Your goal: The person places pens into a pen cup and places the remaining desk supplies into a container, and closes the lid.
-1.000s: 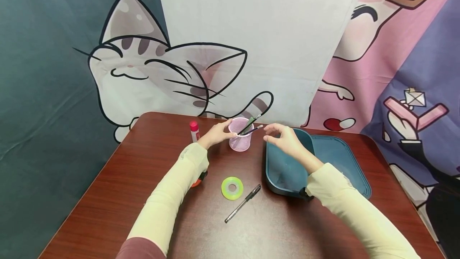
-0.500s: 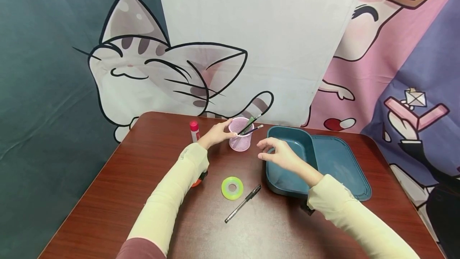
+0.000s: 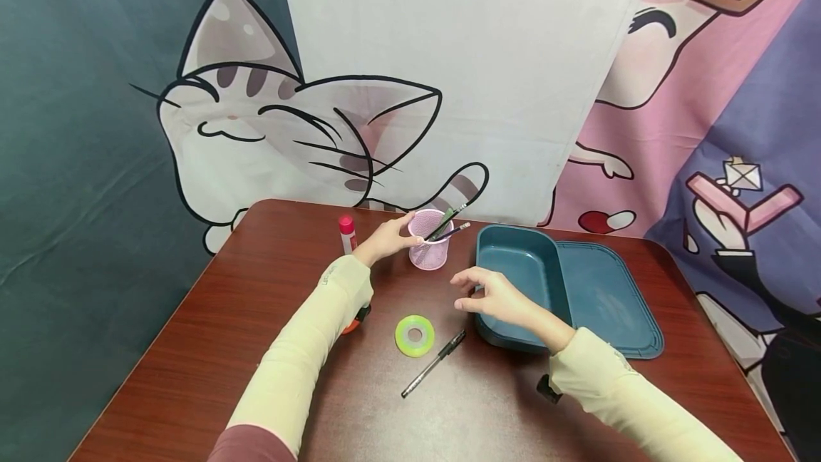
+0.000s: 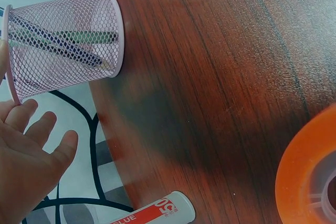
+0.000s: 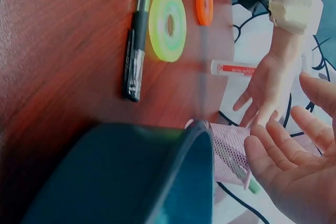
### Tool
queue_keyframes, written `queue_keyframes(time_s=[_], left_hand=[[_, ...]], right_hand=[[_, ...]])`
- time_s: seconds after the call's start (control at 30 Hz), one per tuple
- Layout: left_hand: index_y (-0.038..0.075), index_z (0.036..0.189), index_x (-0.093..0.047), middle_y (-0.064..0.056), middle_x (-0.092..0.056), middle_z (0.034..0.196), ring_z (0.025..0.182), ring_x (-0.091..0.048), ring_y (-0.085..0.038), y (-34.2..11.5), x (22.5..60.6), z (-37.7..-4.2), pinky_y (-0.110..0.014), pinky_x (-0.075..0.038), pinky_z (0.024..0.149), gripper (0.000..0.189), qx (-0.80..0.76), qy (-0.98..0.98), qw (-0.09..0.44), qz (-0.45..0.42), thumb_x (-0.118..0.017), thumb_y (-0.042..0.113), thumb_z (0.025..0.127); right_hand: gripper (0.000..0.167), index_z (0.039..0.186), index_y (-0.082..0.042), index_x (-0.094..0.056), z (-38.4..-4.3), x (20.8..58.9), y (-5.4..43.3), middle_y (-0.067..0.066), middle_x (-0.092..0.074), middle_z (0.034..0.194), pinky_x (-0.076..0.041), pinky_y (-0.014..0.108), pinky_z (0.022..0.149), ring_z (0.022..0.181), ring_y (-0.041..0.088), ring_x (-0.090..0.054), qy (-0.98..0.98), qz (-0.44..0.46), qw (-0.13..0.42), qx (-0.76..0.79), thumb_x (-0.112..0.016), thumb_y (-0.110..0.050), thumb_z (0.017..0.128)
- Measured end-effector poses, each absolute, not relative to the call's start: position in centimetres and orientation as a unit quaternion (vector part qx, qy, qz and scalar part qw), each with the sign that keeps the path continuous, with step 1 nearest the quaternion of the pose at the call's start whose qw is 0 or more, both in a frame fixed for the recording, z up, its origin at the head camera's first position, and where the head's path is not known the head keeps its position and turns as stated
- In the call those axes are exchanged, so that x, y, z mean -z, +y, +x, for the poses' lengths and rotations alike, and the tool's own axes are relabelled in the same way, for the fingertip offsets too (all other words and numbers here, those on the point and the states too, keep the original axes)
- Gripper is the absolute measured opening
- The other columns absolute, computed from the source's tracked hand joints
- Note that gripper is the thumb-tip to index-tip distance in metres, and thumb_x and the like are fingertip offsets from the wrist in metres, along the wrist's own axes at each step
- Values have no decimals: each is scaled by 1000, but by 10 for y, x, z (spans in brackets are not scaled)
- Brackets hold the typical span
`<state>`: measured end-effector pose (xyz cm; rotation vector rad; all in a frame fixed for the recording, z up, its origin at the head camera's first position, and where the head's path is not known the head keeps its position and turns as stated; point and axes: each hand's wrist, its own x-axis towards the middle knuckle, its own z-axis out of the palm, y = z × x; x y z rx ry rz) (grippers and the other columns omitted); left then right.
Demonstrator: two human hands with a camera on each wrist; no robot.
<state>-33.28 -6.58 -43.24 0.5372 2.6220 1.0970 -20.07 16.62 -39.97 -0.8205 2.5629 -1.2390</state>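
At the back of the table, my left hand holds the rim of a pink mesh pen cup between thumb and forefinger. Its other fingers spread away from the cup in the left wrist view. Pencils and a green item lean inside the upright cup. My right hand hovers over the left edge of a blue box, fingers loosely bent and holding nothing. Below it lie a black pen and a yellow-green tape roll.
A glue stick with a red cap stands left of the cup. An orange tape roll lies partly hidden under the left sleeve in the head view. Right of the box lies a flat blue lid. A printed cloth hangs behind the table.
My right hand has moved back from near the cup, toward me and slightly left, over the box's left edge. The left hand and the cup have stayed put.
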Motion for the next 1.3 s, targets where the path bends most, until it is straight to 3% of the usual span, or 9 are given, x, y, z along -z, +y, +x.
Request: queue_keyframes(time_s=[0.23, 0.67, 0.9, 1.07, 1.3], left_hand=[[13, 141, -23, -10, -34, 141, 129, -32, -25, -66, 432, -333, -42, -26, 105, 72, -377, 900, 126, 180, -59, 35, 83], [12, 141, -22, -9, -31, 142, 130, -30, -24, -66, 432, -333, -41, -26, 106, 72, -374, 901, 127, 183, -59, 35, 83], [12, 141, -22, -9, -32, 142, 130, -30, -24, -65, 431, -332, -41, -26, 105, 72, -372, 902, 126, 180, -59, 35, 83], [13, 141, -22, -8, -33, 142, 130, -31, -24, -65, 430, -331, -41, -26, 105, 73, -373, 902, 129, 175, -60, 34, 83], [16, 142, -21, -7, -32, 142, 130, -31, -23, -65, 430, -332, -41, -26, 105, 73, -374, 902, 135, 172, -59, 35, 82]], right_hand=[[37, 109, -3, -56, -190, 408, 164, 10, -59, 105, -48, 42, 79, 92, 16, -53, 856, -293, 117, 410, -66, -23, 79], [38, 111, 0, -54, -175, 425, 158, 17, -56, 108, -49, 38, 78, 98, 34, -53, 848, -319, 149, 396, -64, -19, 80], [42, 113, 1, -53, -168, 434, 155, 14, -56, 110, -48, 39, 77, 101, 33, -52, 848, -315, 165, 393, -64, -22, 80], [44, 114, -1, -52, -163, 445, 151, 12, -55, 111, -46, 36, 77, 100, 31, -51, 851, -330, 152, 379, -65, -23, 78], [46, 115, -1, -51, -157, 461, 148, 10, -53, 112, -40, 33, 87, 103, 23, -49, 858, -361, 103, 352, -65, -22, 77]])
